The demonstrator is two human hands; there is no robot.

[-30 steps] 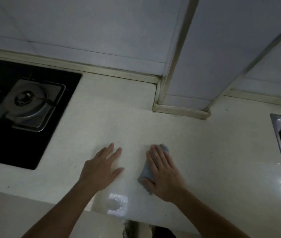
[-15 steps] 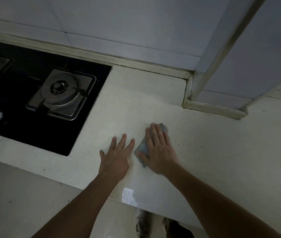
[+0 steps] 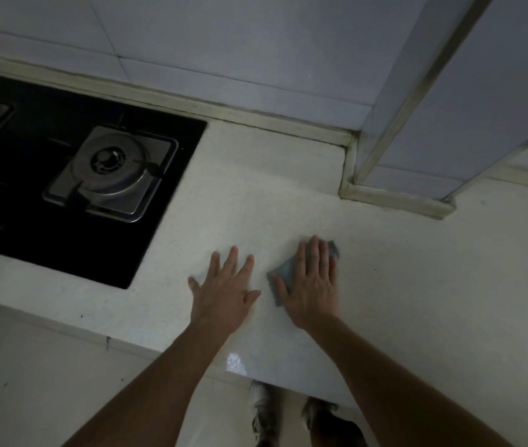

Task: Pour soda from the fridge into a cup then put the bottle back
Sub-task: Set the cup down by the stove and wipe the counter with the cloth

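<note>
The folded grey cloth (image 3: pixel 283 275) has slid further right of the black glass hob (image 3: pixel 62 175) — right hand (image 3: pixel 312 283) flat on it, left hand (image 3: pixel 222 293) spread flat on the pale speckled bench (image 3: pixel 417 285).

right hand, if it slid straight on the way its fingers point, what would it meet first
Probably the trim strip at the foot of the tiled column; the right hand, flat on the grey cloth, has only bare countertop ahead before that.

Grey cloth (image 3: pixel 283 275) flat on pale countertop (image 3: pixel 417 285), under right hand (image 3: pixel 312 285).
</note>
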